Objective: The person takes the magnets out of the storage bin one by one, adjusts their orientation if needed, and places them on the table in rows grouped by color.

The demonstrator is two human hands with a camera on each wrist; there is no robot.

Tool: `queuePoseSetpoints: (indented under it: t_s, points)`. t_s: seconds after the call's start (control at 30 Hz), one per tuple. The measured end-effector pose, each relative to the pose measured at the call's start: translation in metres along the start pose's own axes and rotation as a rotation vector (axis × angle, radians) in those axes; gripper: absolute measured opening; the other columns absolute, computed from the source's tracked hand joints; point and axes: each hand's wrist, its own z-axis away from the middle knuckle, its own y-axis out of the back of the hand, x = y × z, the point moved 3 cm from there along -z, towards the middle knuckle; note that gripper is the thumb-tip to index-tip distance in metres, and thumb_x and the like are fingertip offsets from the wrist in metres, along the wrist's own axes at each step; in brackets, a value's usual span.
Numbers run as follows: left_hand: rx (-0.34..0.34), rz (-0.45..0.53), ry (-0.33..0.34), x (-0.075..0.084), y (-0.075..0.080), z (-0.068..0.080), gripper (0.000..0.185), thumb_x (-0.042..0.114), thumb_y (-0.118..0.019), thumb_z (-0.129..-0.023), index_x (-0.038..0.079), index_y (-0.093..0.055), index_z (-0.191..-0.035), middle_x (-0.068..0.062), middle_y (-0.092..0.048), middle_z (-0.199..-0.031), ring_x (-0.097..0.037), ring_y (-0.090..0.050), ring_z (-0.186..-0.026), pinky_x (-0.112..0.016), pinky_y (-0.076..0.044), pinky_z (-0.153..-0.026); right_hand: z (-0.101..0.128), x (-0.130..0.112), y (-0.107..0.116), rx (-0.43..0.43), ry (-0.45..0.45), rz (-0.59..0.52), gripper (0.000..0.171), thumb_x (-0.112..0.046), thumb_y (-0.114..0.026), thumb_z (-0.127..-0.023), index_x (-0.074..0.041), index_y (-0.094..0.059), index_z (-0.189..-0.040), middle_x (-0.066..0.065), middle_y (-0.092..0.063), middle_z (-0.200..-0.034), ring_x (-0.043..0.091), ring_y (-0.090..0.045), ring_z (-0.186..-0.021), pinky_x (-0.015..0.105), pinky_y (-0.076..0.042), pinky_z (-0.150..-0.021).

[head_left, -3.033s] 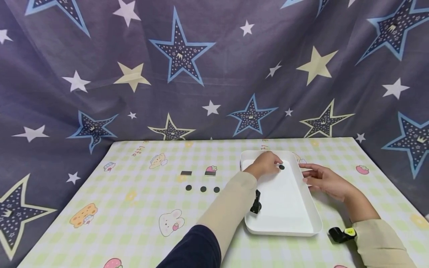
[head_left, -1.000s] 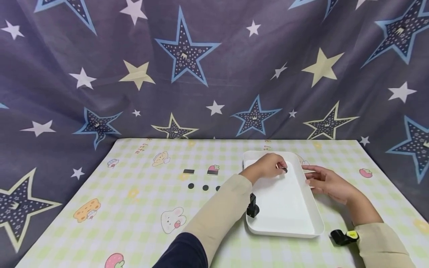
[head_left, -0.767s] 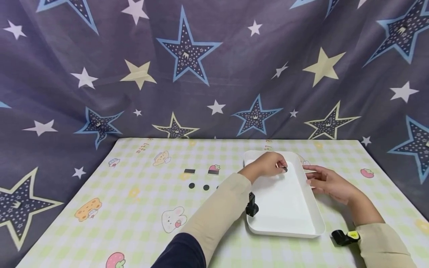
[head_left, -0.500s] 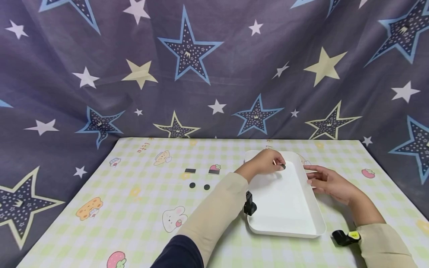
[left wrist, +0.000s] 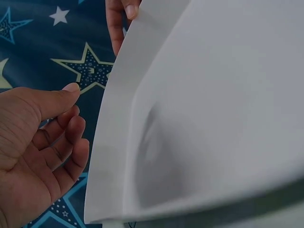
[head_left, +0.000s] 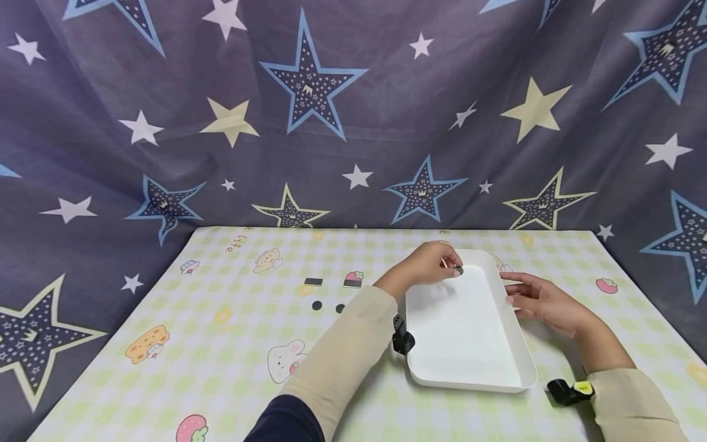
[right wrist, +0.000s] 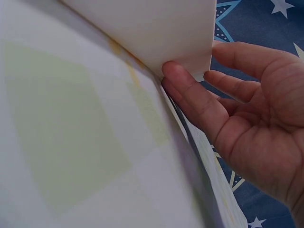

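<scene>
Beige long sleeves (head_left: 353, 344), dark navy upper sleeve (head_left: 287, 423), black wrist-worn cameras (head_left: 402, 339), one yellow-marked

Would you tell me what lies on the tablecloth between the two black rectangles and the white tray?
In the head view, only the left forearm's beige sleeve crosses between the black rectangles and the white tray; the visible cloth there is otherwise bare.

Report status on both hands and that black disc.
Left hand pinches the black disc above the white tray, far end. Right hand open, fingers against the tray's right wall. Nothing in the way.
</scene>
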Motion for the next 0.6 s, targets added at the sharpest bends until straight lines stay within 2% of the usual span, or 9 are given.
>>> queuePoseSetpoints:
  t_s: [0.27, 0.6]
  points:
    - [0.042, -0.007, -0.027, -0.007, 0.007, 0.013, 0.012, 0.011, -0.071, -0.091, 0.006, -0.072, -0.101, 0.0, -0.066, -0.09, -0.007, -0.059, -0.078, -0.014, -0.046, -0.072, 0.0, 0.0, 0.0, 0.002, 0.012, 0.013, 0.066, -0.011, -0.057, -0.099, 0.011, -0.019, -0.149, 0.039, -0.031, -0.137, 0.006, -0.057, -0.102, 0.033, -0.055, -0.082]
    - [0.062, 0.004, -0.046, -0.011, 0.018, 0.029, 0.014, 0.011, -0.069, -0.092, 0.005, -0.071, -0.104, -0.003, -0.067, -0.092, -0.009, -0.058, -0.078, -0.017, -0.046, -0.073, 0.001, -0.001, -0.001, -0.002, 0.015, 0.012, 0.066, -0.011, -0.058, -0.099, 0.012, -0.02, -0.148, 0.04, -0.031, -0.137, 0.005, -0.057, -0.102, 0.033, -0.055, -0.082]
